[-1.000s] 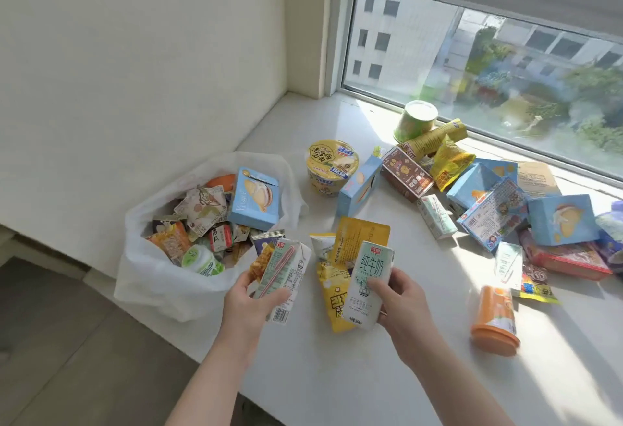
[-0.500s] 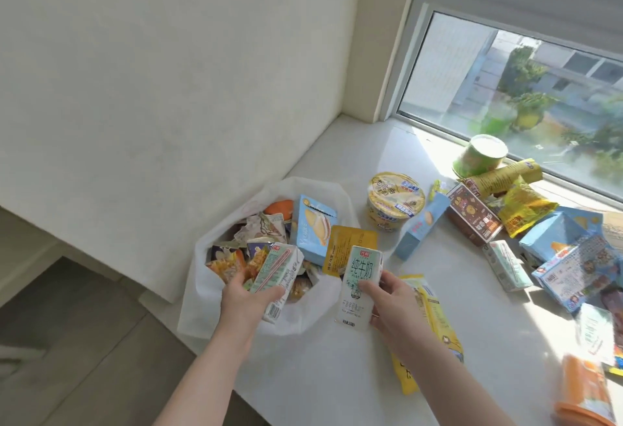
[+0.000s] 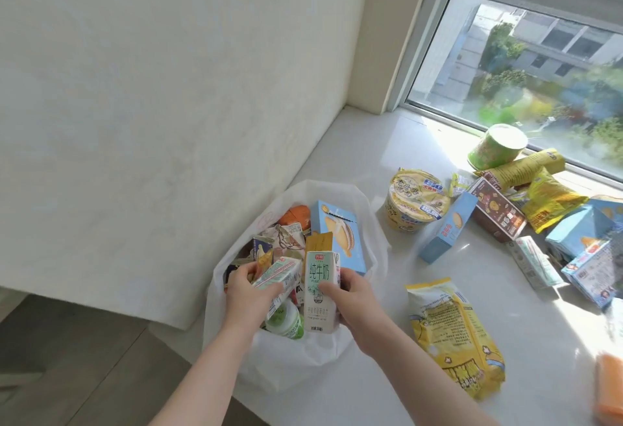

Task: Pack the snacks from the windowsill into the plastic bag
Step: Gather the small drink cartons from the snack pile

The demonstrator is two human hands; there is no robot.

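Note:
The white plastic bag [image 3: 365, 210] stands open at the windowsill's left end, filled with several snacks, among them a blue box [image 3: 340, 230]. My left hand [image 3: 251, 294] grips a small milk carton [image 3: 281, 274] over the bag's mouth. My right hand [image 3: 352, 304] grips an upright green-and-white milk carton [image 3: 320, 285] together with a yellow packet [image 3: 318, 243] behind it, both held over the bag. A large yellow snack bag [image 3: 453, 334] lies on the sill to the right of my right arm.
More snacks lie on the sill [image 3: 367, 142] to the right: a noodle bowl [image 3: 416, 201], a slim blue box [image 3: 448, 228], a brown box [image 3: 497, 211], a green cup [image 3: 497, 151] by the window, blue boxes and an orange item [image 3: 610, 388] at the right edge. A wall bounds the left.
Both hands have moved left with their cartons, from above the sill to over the bag's mouth. The yellow packet came along in my right hand. The view has shifted left.

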